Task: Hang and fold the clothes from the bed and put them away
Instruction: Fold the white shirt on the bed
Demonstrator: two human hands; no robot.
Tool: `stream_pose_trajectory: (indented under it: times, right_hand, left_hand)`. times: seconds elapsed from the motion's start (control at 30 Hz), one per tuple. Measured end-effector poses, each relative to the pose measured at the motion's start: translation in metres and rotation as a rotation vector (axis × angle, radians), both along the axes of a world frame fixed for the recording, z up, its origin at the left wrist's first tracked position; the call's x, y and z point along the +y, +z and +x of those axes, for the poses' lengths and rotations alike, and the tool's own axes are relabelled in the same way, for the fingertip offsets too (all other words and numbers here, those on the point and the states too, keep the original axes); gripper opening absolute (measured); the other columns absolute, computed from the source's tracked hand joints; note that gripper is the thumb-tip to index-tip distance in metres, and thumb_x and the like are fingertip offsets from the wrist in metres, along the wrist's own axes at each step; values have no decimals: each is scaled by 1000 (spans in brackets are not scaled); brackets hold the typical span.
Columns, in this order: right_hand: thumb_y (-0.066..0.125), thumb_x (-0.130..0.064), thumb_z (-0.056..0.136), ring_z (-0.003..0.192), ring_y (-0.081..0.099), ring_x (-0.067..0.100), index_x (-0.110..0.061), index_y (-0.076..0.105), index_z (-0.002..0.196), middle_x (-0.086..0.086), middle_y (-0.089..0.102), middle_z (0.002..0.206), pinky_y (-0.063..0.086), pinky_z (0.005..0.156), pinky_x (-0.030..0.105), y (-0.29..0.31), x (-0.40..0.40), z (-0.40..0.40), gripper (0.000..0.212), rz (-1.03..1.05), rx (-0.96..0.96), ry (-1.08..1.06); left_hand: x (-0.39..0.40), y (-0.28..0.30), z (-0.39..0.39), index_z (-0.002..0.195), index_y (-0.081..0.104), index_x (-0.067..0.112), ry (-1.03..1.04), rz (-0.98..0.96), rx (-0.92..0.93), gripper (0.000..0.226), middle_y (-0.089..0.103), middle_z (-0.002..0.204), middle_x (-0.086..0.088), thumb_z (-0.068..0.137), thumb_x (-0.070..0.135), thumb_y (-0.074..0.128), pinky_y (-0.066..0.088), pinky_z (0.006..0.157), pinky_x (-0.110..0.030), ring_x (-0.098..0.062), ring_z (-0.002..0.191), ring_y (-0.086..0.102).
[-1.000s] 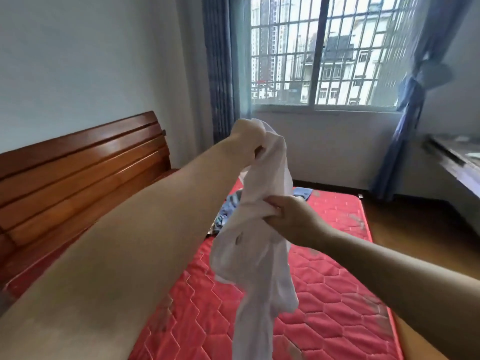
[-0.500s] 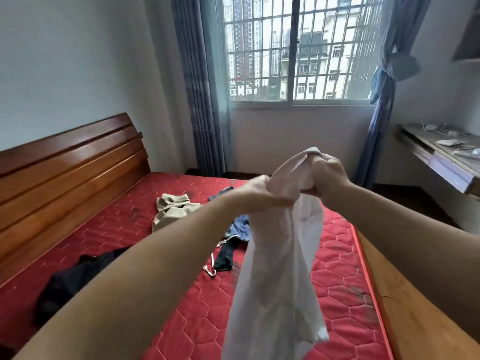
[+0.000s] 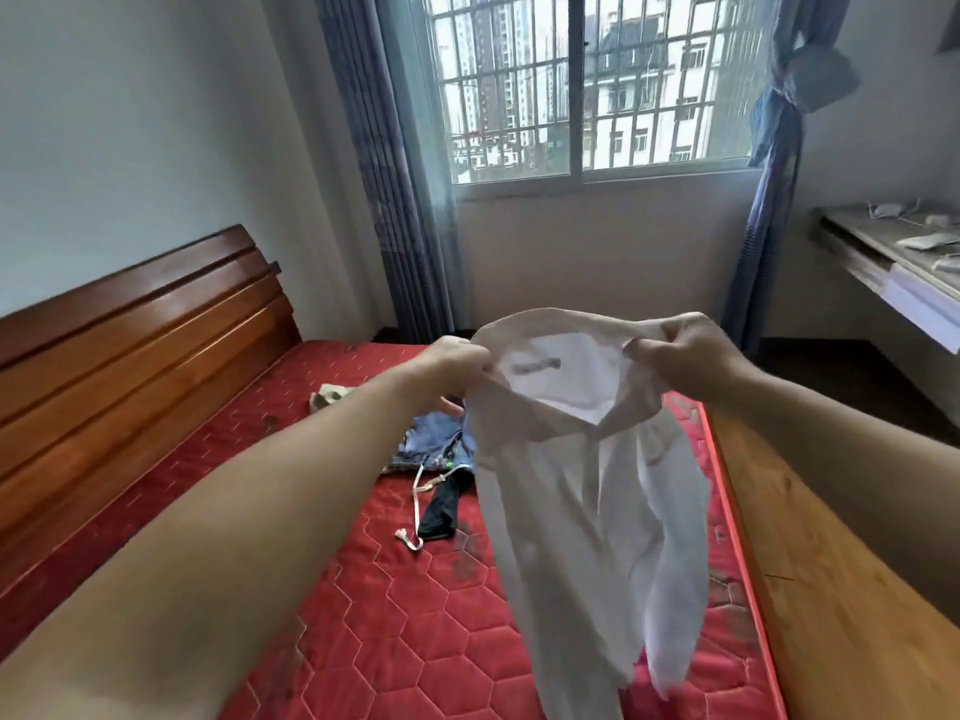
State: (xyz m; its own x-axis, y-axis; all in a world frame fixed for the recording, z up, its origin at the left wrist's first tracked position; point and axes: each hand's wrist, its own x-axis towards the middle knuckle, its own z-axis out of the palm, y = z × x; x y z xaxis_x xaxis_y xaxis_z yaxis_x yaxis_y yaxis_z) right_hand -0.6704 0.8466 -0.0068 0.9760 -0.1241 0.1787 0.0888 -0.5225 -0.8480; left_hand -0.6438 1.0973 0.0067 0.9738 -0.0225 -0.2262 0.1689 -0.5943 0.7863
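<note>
- Head view: the left hand [image 3: 457, 358] pinches the left side of the collar of a white shirt [image 3: 587, 480], fingers curled tight on the cloth; the right hand [image 3: 685, 356] grips the right side of the same collar the same way.
- The shirt hangs from the two hands in the air above the right half of the bed [image 3: 363, 605], collar stretched open with its label showing, the body drooping in loose folds toward the mattress.
- The step in hand looks like spreading the shirt out by the collar, ready for a hanger or a fold. To do it well, I would slide both grips outward to the shoulder seams and give one shake so the sleeves drop free; the thin cloth will cling and twist otherwise.
- No hanger shows anywhere here, so one must be fetched, or the shirt laid flat for folding.
- Near the middle of the bed, behind the shirt, lie jeans [image 3: 436, 444], a black garment [image 3: 441, 511] with a pale cord [image 3: 415, 506], and toward the headboard [image 3: 135, 356] a beige garment [image 3: 327, 397]; all wait their turn.
- These take up the middle of the mattress; the near part is the free spot for laying the shirt down.
- A wooden side rail [image 3: 831, 563] runs along the right edge of the bed; the hem could snag there.
- A shelf [image 3: 893, 252] with small items stands at the right wall, well apart.
</note>
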Motion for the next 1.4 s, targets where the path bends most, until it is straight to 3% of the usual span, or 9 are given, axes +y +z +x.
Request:
stream_pose_trajectory:
  times: [0.17,0.3,0.53,0.73,0.9,1.07,1.17,1.27,1.4]
  right_hand:
    - [66,-33,78,68,57,19,-3,69,77,5,62,71,47,68,36,-7,-21,10,31,162,83,-3]
    - [57,-21,94,60,51,13,-6,67,79,-1,54,65,43,58,28,-3,-17,16,23,271,25,6]
    - [59,-28,92,51,51,7,-20,67,73,-6,55,61,45,49,22,1,15,30,22,282,44,-34]
    - [56,-18,92,65,59,13,-11,65,92,1,62,75,49,59,25,3,63,55,11,179,208,47]
    - [74,-26,84,87,72,20,-18,68,109,6,75,99,58,69,31,14,96,60,27,183,481,294]
    - [70,9,79,81,72,20,-3,64,104,8,73,89,59,65,29,14,115,67,29,31,603,354]
    - [67,6,84,58,68,6,-5,63,92,-1,71,68,52,50,18,11,122,65,13,86,534,237]
    - [63,-3,89,67,72,15,0,64,98,8,74,82,58,57,26,7,116,63,10,384,388,120]
    - [71,-23,86,60,69,12,-6,66,93,7,71,83,54,50,22,8,121,55,19,370,249,-64]
  left_hand:
    - [0,16,17,76,64,13,-42,-123,-66,14,59,65,-5,89,16,59,43,44,-20,-16,46,55]
    - [12,34,26,96,70,13,-232,-117,-105,38,71,82,-4,83,48,70,56,65,-28,-16,66,65]
    - [38,35,45,106,66,18,-672,381,-50,46,74,96,1,67,9,88,58,75,-25,-15,88,71]
    - [68,26,86,89,71,13,-642,807,-74,21,68,75,0,72,20,81,46,46,-18,-16,63,62]
    - [110,13,126,83,75,14,-533,507,-118,12,72,74,2,74,18,81,53,67,-26,-14,70,67]
    - [142,-10,149,90,75,5,-450,119,-112,30,73,86,-9,65,21,77,57,83,-39,-17,75,66]
    - [151,-15,151,99,73,6,-434,-34,-105,44,72,89,-9,60,23,78,58,80,-43,-18,77,65]
    - [164,-12,151,107,70,2,-478,-206,-7,43,72,95,-13,67,12,83,60,68,-31,-19,78,69]
    - [171,-16,137,108,68,-1,-531,-155,214,25,72,104,-16,85,5,72,59,81,-35,-25,91,70]
